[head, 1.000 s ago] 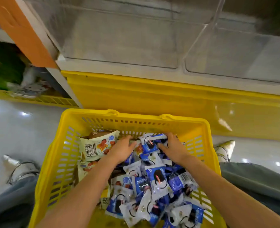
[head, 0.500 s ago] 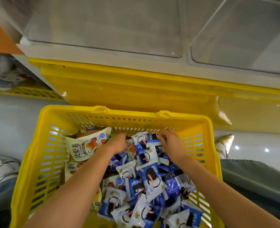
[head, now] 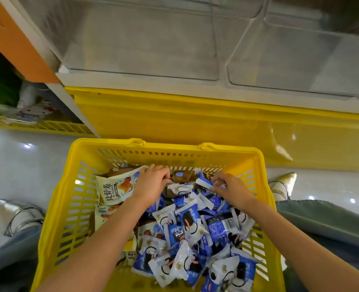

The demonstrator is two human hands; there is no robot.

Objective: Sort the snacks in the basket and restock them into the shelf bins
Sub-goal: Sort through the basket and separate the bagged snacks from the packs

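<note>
Deep in slotted yellow plastic basket (head: 111, 142): pinching small blue-and-white snack packet (head: 203, 183) with right hand (head: 232, 187), curling left hand (head: 151, 184) against glossy brown wrapper (head: 182, 175), hold there unclear.

Scene bright and even, light from overhead indoors. Small point glints on glossy floor (head: 26, 165), either side of basket (head: 69, 207). Broad sheen and one white glare patch on yellow shelf base (head: 195, 127), right part. Clear bins (head: 142, 45) hazy, grey, low contrast. Soft diffuse shadow beneath forearms on snack packets (head: 187, 228). Left edge smeared, green and orange areas blurred. Wide-angle bowing at borders: shelf lines curve. Centre fairly sharp, packet print partly legible.
</note>
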